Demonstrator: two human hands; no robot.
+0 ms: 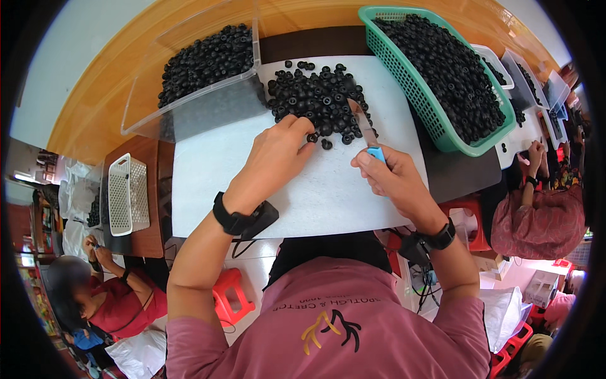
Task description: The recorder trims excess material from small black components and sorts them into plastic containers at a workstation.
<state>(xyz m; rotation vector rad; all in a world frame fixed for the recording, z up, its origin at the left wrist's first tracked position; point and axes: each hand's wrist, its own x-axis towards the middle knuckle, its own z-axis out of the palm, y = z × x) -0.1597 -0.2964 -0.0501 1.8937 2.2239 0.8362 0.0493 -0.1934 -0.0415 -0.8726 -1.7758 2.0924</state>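
A pile of small round black parts (315, 95), many with a hole in the middle, lies on the white work board (221, 183). At the pile's near left edge, my left hand (278, 150) is closed, with one black ring-shaped part (312, 138) between thumb and forefinger. My right hand (394, 179) grips a knife by its blue handle (376, 153). The knife's metal blade (363, 123) points away from me and lies over the right side of the pile. A single loose part (326, 144) sits just in front of the heap.
A clear plastic bin (214, 107) of black parts stands at the far left, tilted toward the board. At the far right is a green basket (401, 66) heaped with them. A white basket (129, 196) stands left. Other people work on both sides; red stools (233, 297) are below.
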